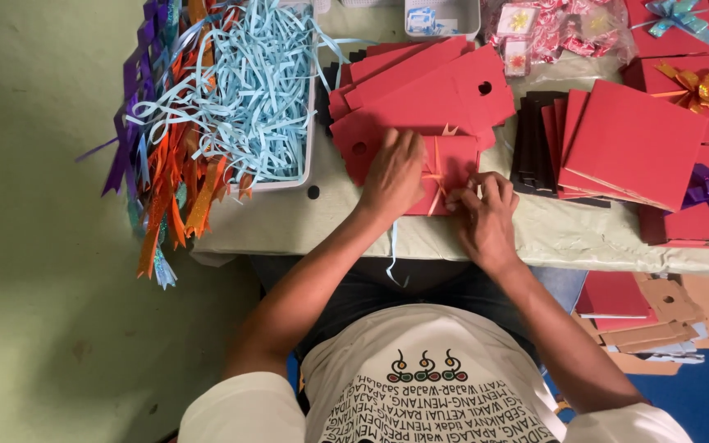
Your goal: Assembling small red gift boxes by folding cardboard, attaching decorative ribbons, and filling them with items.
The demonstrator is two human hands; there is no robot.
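A small red box lies at the table's near edge with a thin orange ribbon crossing over it. My left hand presses flat on the box's left part. My right hand pinches the ribbon at the box's right lower corner. Under and behind the box lies a fan of flat red card pieces with punched holes.
A white tray of pale blue paper shreds stands at the left, with orange and purple ribbons hanging over the table edge. Stacked red and dark cards and bowed red boxes fill the right. A bag of sweets sits behind.
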